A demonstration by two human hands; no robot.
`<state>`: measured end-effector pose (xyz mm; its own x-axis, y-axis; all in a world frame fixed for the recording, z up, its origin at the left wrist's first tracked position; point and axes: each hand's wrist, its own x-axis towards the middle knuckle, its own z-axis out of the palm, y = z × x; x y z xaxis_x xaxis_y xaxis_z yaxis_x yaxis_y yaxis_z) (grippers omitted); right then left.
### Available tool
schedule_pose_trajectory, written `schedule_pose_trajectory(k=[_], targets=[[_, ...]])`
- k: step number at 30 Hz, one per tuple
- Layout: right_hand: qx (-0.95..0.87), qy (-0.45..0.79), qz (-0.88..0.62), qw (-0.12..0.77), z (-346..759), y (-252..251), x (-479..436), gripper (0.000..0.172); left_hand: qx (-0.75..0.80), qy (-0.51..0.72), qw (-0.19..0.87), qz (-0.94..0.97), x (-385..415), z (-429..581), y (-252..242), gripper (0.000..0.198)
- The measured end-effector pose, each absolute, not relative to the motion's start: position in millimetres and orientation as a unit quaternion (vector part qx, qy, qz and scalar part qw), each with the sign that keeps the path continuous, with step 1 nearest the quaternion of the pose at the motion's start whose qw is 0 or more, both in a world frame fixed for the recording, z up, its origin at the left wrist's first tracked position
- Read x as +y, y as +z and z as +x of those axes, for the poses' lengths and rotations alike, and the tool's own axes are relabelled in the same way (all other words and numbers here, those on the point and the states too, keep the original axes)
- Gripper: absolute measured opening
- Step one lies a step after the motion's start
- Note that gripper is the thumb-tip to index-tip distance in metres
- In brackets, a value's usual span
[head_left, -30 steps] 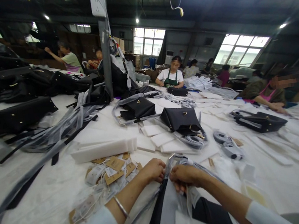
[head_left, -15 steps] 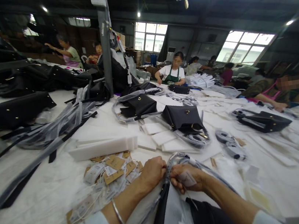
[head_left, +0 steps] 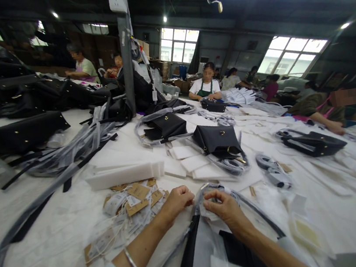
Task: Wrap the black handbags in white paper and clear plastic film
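Observation:
A black bag with plastic-wrapped straps stands close in front of me at the bottom centre, with pale sheet and white foam at its opening. My left hand is just left of the strap loop, thumb and fingers curled near each other; whether a thin thread is between them is too small to tell. On the right side of the loop, my right hand has its fingers apart over the wrapped strap, partly hiding a white tag beneath. Brown and white tags with strings lie in a pile left of my left hand.
White foam blocks lie beyond the tags. More black bags are farther back, with coiled wrapped straps at right. A grey post rises behind. Several people sit around the table.
Both hands have loosened and drawn slightly apart at the strap loop. My right hand has opened, and the white tag that was against it now sits lower, beneath the fingers.

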<state>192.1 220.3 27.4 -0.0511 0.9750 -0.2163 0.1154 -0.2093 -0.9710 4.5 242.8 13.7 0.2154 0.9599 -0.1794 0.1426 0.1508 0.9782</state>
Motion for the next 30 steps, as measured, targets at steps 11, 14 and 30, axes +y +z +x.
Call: schedule_pose_trajectory(k=[11, 14, 30], targets=[[-0.409, 0.708, -0.414, 0.400, 188, 36, 231, 0.050, 0.482, 0.441, 0.637, 0.410, 244, 10, 10, 0.035], [-0.477, 0.643, -0.466, 0.376, 183, 27, 240, 0.047, 0.484, 0.447, 0.644, 0.389, 248, 10, 8, 0.040], [-0.527, 0.569, -0.528, 0.346, 167, 29, 244, 0.038, 0.537, 0.353, 0.343, 0.685, 205, 0, 33, 0.045]])
